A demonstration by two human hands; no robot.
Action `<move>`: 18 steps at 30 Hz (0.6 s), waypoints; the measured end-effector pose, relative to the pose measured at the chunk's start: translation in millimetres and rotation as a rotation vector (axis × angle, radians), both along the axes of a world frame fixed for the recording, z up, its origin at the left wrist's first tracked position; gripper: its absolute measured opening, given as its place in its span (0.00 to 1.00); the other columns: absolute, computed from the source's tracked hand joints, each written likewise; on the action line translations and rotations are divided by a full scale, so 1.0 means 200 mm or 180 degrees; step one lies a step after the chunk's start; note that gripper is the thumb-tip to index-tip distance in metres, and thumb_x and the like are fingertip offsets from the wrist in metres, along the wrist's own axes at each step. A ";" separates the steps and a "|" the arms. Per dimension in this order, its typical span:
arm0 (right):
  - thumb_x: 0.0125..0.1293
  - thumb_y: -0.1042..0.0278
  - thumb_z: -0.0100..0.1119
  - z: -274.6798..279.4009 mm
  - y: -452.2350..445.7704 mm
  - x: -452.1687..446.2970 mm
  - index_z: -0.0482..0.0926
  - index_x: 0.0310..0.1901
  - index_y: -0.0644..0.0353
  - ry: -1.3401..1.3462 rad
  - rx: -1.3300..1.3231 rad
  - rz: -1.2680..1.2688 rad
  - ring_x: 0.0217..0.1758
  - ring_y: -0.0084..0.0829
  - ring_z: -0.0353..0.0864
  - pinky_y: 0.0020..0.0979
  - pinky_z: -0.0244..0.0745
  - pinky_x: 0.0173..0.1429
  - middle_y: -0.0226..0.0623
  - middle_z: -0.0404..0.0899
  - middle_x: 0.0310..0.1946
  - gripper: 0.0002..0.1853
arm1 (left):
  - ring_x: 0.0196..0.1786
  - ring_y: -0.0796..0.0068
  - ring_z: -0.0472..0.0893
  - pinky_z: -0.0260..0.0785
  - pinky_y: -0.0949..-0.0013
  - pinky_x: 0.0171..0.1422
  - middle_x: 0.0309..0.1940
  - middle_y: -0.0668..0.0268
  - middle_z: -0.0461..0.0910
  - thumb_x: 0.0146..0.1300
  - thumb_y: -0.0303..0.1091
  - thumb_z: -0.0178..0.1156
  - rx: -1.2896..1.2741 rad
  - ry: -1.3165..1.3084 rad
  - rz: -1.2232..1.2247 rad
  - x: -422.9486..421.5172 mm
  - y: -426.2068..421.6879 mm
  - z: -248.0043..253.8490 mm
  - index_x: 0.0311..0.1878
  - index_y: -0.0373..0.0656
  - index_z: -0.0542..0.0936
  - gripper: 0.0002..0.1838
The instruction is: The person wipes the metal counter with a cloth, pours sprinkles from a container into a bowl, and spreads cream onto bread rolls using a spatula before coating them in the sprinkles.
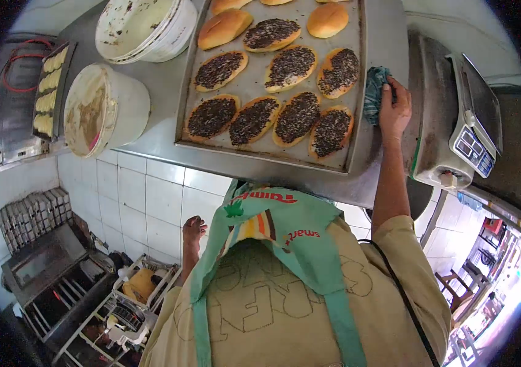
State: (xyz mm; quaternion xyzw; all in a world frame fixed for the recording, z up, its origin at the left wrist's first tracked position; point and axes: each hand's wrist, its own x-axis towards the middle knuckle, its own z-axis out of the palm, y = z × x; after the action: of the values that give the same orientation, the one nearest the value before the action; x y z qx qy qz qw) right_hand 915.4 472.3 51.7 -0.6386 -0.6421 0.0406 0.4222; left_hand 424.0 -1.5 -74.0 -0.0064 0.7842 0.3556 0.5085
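Note:
My right hand [395,105] grips a crumpled teal cloth [375,95] on the metal table, just beside the right edge of a large baking tray [260,154]. On the tray lie several baked oval breads; most have a dark, seed-flecked topping, like the topped bread [297,121] in the front row. Plain golden breads, such as the plain bread [225,29], are at the far end. My left hand [194,229] hangs low by my side, away from the table, its fingers loosely curled and apart with nothing visible in them.
Two smeared white buckets, a near bucket [108,107] and a far bucket [178,30], stand left of the tray. A digital scale [472,147] is at the right. Another tray [49,92] of pale dough pieces is at far left. Racks and metal equipment [46,263] stand lower left.

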 end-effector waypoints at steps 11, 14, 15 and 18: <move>0.71 0.65 0.59 -0.01 0.00 0.00 0.84 0.51 0.57 0.0029 0.0008 0.0105 0.53 0.43 0.81 0.41 0.75 0.59 0.40 0.84 0.47 0.12 | 0.32 0.77 0.80 0.68 0.75 0.31 0.36 0.67 0.81 0.72 0.37 0.59 0.0043 0.0104 -0.0105 0.03 0.01 0.01 0.54 0.41 0.78 0.13; 0.71 0.65 0.59 0.01 -0.01 -0.01 0.84 0.51 0.57 0.0061 -0.0054 0.0068 0.53 0.43 0.81 0.41 0.75 0.58 0.40 0.84 0.47 0.11 | 0.30 0.78 0.79 0.66 0.77 0.28 0.35 0.68 0.80 0.72 0.36 0.59 0.0074 0.0095 -0.0188 -0.01 -0.03 -0.08 0.51 0.41 0.78 0.11; 0.71 0.65 0.60 0.02 -0.01 -0.01 0.84 0.51 0.57 0.0049 -0.0077 0.0052 0.53 0.43 0.81 0.41 0.75 0.58 0.41 0.84 0.48 0.11 | 0.29 0.79 0.79 0.65 0.77 0.27 0.33 0.68 0.79 0.72 0.36 0.59 0.0089 0.0209 -0.0067 0.07 0.05 0.06 0.50 0.41 0.78 0.10; 0.71 0.66 0.60 0.01 -0.01 -0.01 0.84 0.52 0.57 -0.0037 -0.0104 0.0017 0.53 0.43 0.81 0.41 0.75 0.58 0.41 0.84 0.47 0.12 | 0.27 0.80 0.77 0.62 0.79 0.25 0.32 0.69 0.78 0.72 0.36 0.59 0.0152 0.0278 -0.0299 0.07 0.08 0.10 0.47 0.42 0.78 0.08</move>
State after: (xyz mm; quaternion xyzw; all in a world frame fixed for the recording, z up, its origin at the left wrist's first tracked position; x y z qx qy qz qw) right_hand 913.5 470.8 54.0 -0.6439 -0.6455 0.0484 0.4079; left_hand 438.4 13.9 -54.8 0.0581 0.7963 0.3499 0.4899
